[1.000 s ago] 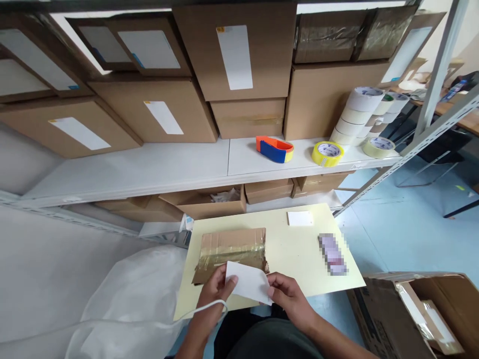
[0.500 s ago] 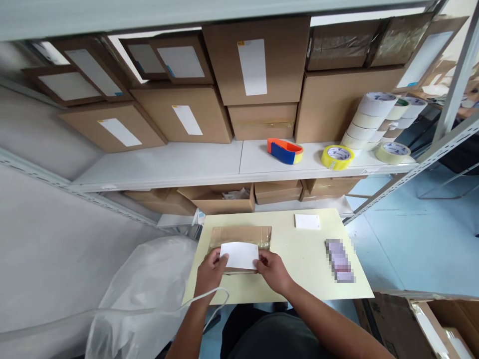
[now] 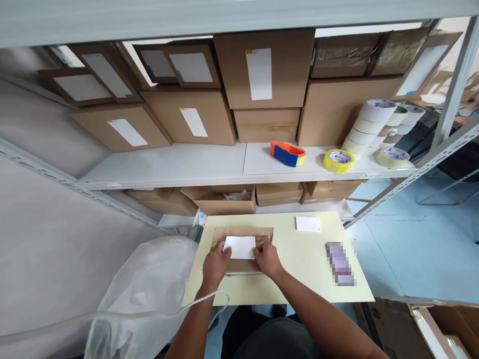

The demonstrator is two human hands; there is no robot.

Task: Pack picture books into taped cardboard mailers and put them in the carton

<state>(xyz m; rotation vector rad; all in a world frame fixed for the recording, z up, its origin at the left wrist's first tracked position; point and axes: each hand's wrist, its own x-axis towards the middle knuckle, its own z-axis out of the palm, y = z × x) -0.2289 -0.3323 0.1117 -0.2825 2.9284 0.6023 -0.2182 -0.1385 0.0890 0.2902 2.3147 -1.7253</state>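
Below the centre of the frame, the left hand (image 3: 216, 263) and right hand (image 3: 268, 257) pinch a white sheet (image 3: 240, 248) by its side edges, over a cardboard box (image 3: 242, 267); this sheet is probably light and bendable, so its edges suit gentle holding

hands (image 3: 216, 263) pinching a white card (image 3: 240, 247) by its ends, cardboard box (image 3: 242, 267) beneath, cream tabletop (image 3: 299, 271)

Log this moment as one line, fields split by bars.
left hand: grips white card, left edge | right hand: grips white card, right edge | white card: over cardboard box, contact unclear | cardboard box: on table
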